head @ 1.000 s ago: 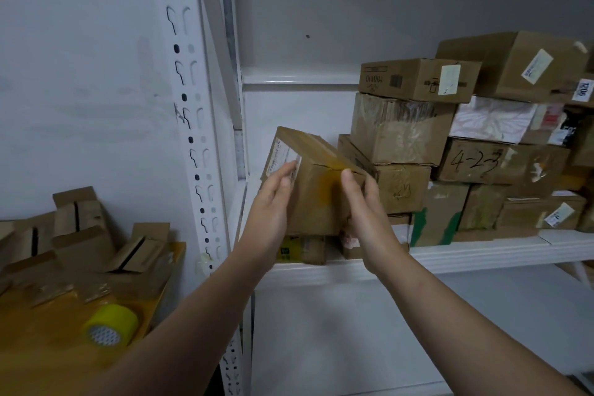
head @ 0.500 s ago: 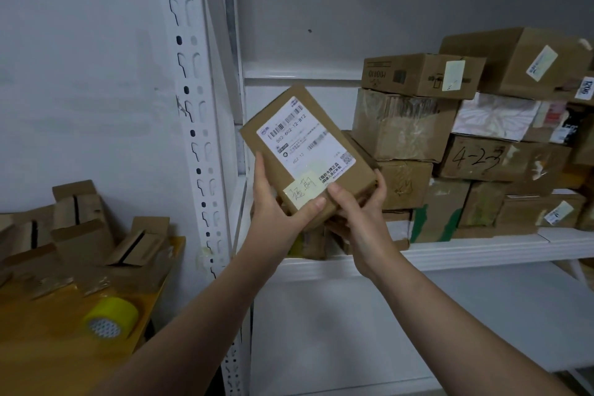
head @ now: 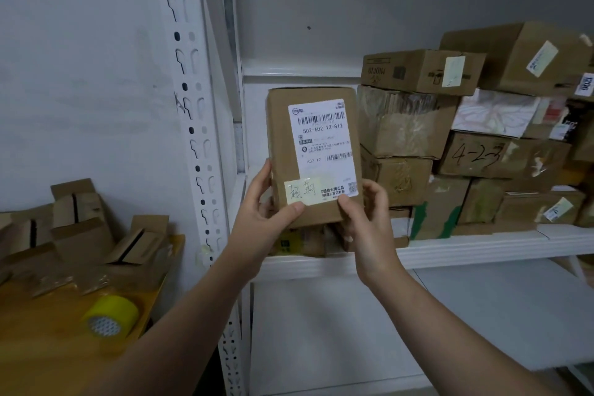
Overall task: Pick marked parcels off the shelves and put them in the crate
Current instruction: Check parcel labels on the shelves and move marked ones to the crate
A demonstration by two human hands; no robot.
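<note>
Head view: both hands' fingers [head: 291, 210] grip an upright rectangular cardboard parcel [head: 313, 154].

Small print on the white label [head: 323, 151] of the parcel [head: 281, 138]: too fine to read. Fingers of the left hand [head: 260, 219] and right hand [head: 366, 222]: mostly hidden behind the parcel. Stacked boxes [head: 501, 61], right frame edge: cut off. Cardboard pieces [head: 19, 235], left edge: cut off.
</note>
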